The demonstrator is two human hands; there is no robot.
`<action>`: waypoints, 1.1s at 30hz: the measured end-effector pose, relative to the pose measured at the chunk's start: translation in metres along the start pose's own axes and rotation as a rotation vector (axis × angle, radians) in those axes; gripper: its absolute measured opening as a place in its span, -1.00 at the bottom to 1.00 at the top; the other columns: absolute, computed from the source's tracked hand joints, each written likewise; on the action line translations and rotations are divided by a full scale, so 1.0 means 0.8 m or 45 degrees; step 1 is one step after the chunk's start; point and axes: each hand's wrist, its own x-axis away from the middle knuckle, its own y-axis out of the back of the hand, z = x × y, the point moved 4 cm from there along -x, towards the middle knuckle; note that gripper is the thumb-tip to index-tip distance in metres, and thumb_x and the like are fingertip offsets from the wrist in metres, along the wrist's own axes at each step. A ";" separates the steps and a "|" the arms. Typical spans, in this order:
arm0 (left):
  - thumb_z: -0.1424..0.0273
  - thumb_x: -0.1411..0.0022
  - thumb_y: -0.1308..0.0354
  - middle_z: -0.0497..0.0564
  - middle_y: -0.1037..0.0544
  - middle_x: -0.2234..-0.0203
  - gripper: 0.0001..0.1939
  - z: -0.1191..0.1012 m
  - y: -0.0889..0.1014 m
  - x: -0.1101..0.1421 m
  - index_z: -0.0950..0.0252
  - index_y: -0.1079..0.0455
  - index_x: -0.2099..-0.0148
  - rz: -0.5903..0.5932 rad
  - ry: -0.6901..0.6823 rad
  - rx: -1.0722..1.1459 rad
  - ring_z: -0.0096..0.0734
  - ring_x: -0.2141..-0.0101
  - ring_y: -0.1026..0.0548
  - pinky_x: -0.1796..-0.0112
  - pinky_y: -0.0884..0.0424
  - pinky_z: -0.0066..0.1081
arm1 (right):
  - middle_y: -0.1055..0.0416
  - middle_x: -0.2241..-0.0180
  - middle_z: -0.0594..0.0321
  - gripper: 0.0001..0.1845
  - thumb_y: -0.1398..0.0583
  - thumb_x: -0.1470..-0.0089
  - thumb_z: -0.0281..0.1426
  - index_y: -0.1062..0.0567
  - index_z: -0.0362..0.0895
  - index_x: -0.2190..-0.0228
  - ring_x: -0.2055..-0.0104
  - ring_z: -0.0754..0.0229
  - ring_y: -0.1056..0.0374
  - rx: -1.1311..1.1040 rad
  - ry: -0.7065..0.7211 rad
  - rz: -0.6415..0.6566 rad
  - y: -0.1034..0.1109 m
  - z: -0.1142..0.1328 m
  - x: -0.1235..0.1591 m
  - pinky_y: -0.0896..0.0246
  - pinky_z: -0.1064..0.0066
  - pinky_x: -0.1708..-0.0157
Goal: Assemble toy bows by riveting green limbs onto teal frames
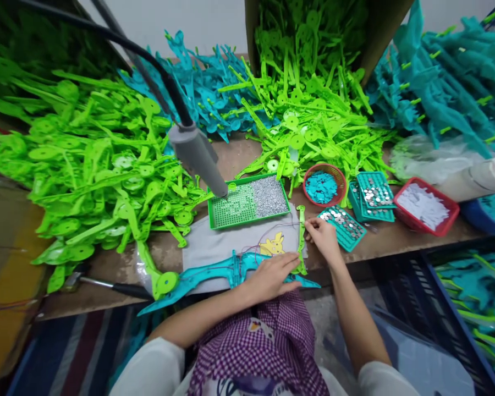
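Observation:
My left hand (272, 275) lies palm down on a teal plastic bow-shaped part (214, 273), fingers together, pressing it and the lower end of a green plastic strip (301, 236) against a grey cloth (223, 247). My right hand (322, 235) pinches the upper part of that green strip, fingers closed on it, just beside a teal tray of small silver discs (344, 225). A grey powered screwdriver (198, 154) hangs on a black hose above a green tray (247, 203) of small screws.
Heaps of green parts (94, 165) and teal parts (445, 88) cover the bench. A red basket of teal bits (324, 185), a second teal tray (373, 195) and a red bin of white pieces (424, 206) stand at the right. A hammer (107, 284) lies front left.

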 end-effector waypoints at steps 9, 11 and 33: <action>0.20 -0.24 -0.15 0.22 -0.34 -0.16 -0.46 0.000 0.000 -0.002 0.35 -0.25 -0.19 0.050 0.027 0.031 -0.13 -0.16 -0.32 -0.12 -0.34 -0.15 | -0.49 0.60 0.22 -0.81 -0.11 -0.10 -0.30 -0.47 -0.14 0.41 0.54 0.18 -0.44 0.251 0.077 0.098 0.004 0.016 -0.011 -0.20 0.43 0.44; 0.19 -0.24 -0.15 0.22 -0.33 -0.17 -0.45 0.001 -0.001 -0.002 0.36 -0.24 -0.19 0.054 0.024 0.032 -0.12 -0.16 -0.32 -0.12 -0.32 -0.14 | -0.49 0.58 0.20 -0.82 -0.10 -0.11 -0.37 -0.46 -0.14 0.44 0.48 0.16 -0.44 0.475 0.201 0.175 0.007 0.029 -0.017 -0.12 0.43 0.44; 0.21 -0.26 -0.13 0.20 -0.31 -0.19 -0.45 0.001 0.001 -0.005 0.35 -0.21 -0.22 0.114 0.069 0.068 -0.17 -0.19 -0.28 -0.15 -0.28 -0.17 | -0.40 0.35 0.20 -0.85 -0.05 -0.15 -0.48 -0.43 -0.16 0.31 0.43 0.28 -0.32 0.642 0.683 0.743 0.018 0.050 -0.046 -0.14 0.47 0.35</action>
